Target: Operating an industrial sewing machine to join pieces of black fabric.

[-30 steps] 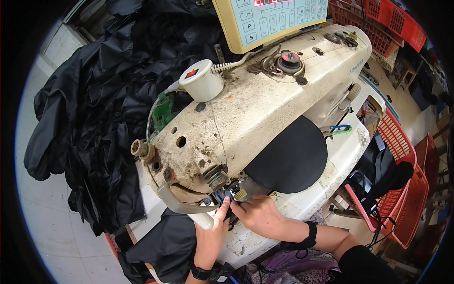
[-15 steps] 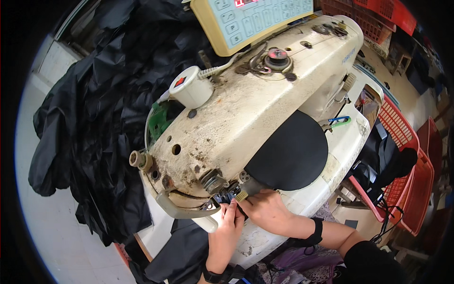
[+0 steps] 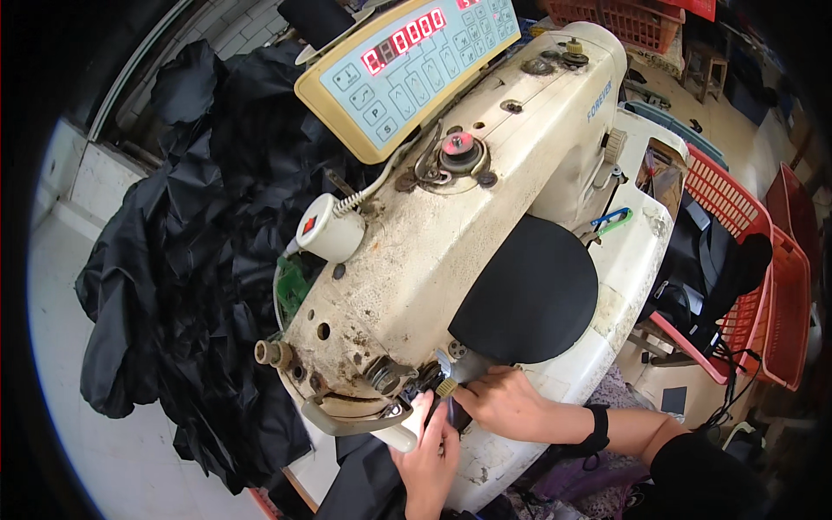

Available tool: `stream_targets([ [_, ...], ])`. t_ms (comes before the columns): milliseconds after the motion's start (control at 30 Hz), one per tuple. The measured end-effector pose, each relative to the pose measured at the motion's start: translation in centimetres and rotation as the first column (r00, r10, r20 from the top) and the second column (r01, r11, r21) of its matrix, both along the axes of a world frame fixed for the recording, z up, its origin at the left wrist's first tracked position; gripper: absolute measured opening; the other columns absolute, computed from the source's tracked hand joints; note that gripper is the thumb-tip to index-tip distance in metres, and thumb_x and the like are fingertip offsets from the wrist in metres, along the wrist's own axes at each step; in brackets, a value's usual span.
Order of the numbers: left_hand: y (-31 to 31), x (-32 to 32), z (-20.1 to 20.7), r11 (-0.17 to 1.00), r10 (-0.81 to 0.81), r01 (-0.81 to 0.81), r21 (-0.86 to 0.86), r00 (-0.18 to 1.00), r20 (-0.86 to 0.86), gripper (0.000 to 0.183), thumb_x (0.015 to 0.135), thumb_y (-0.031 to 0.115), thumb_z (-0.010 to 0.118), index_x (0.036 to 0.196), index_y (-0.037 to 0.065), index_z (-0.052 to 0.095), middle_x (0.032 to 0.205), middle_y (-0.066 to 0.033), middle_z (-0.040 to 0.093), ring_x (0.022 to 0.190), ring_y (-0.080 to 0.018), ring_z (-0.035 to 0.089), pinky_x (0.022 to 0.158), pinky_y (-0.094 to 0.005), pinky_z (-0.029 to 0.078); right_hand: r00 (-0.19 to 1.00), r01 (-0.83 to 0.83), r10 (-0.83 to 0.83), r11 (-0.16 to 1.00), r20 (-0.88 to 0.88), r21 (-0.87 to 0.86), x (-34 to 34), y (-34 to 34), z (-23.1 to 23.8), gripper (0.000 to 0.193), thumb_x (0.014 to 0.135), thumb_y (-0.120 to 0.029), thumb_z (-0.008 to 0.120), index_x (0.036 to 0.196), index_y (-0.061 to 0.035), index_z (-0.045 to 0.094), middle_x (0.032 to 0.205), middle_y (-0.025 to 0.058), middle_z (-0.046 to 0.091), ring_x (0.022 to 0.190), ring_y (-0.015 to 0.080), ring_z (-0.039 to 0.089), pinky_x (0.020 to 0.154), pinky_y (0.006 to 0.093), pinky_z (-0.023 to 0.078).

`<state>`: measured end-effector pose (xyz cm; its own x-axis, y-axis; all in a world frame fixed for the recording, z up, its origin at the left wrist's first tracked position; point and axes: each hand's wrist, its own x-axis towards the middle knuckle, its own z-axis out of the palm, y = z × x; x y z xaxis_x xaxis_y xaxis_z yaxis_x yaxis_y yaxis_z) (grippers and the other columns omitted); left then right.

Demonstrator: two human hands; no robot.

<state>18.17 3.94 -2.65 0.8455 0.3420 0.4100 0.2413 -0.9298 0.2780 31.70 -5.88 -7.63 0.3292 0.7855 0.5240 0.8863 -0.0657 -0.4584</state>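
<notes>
A worn cream sewing machine (image 3: pixel 485 217) fills the middle of the view. Close to its needle end, my left hand (image 3: pixel 431 458) is closed with index finger and thumb reaching up to the presser foot area; its fingertips are partly hidden behind the machine head. My right hand (image 3: pixel 511 406) is bent palm down just beside it, fingers curled together at the near edge of a rounded black fabric piece (image 3: pixel 530 295) lying under the machine arm. What either hand pinches is hidden. A small ridged brass-coloured knob (image 3: pixel 445 387) sits between the hands.
Crumpled black fabric (image 3: pixel 199 260) heaps up at the left. A control panel (image 3: pixel 407 78) with lit red digits stands behind the machine. Blue and green thread snips (image 3: pixel 615 221) lie on the machine bed. Red plastic baskets (image 3: pixel 737 234) holding black items stand at the right.
The view has shifted, so more of the control panel shows and the machine sits lower. Both hands stay at the needle area; the left hand's fingers look slightly more spread.
</notes>
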Motion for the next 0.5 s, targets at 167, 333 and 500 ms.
stream_targets([
  [167, 1.8, -2.8, 2.3, 0.921, 0.244, -0.32, 0.223, 0.918, 0.313, 0.023, 0.077, -0.001, 0.067, 0.099, 0.008, 0.072, 0.1, -0.0109, 0.068, 0.095, -0.0278, 0.059, 0.09, -0.043, 0.04, 1.0, 0.008, -0.008, 1.0, 0.014, -0.013, 0.1, -0.2, 0.7, 0.011, 0.065, -0.006, 0.063, 0.076, -0.0046, 0.059, 0.06, 0.0095, 0.062, 0.057, 0.0263, 0.065, 0.056, 0.0367, 0.052],
  [333, 5.5, -6.5, 3.3, 0.808, 0.577, -0.541, 0.232, 0.808, -0.123, 0.096, 0.067, 0.053, 0.084, 0.148, 0.017, 0.045, 0.138, -0.0171, 0.051, 0.121, -0.0421, 0.049, 0.095, -0.0598, 0.039, 1.0, -0.01, 0.01, 1.0, 0.027, -0.015, 0.1, -0.1, -0.1, 0.013, 0.068, -0.007, 0.061, 0.081, -0.004, 0.064, 0.055, 0.0111, 0.06, 0.052, 0.0291, 0.064, 0.052, 0.0392, 0.051],
  [500, 6.2, -11.2, 1.0, 0.806, 0.554, -0.591, -0.036, 0.774, -0.306, 0.072, 0.087, 0.025, 0.069, 0.15, 0.007, 0.04, 0.14, -0.0296, 0.048, 0.122, -0.0437, 0.053, 0.103, -0.0471, 0.042, 0.999, -0.039, 0.039, 0.999, -0.009, 0.015, -0.3, 1.1, -1.5, 0.012, 0.08, -0.014, 0.06, 0.082, -0.0038, 0.066, 0.059, 0.013, 0.063, 0.058, 0.03, 0.067, 0.052, 0.0428, 0.051],
])
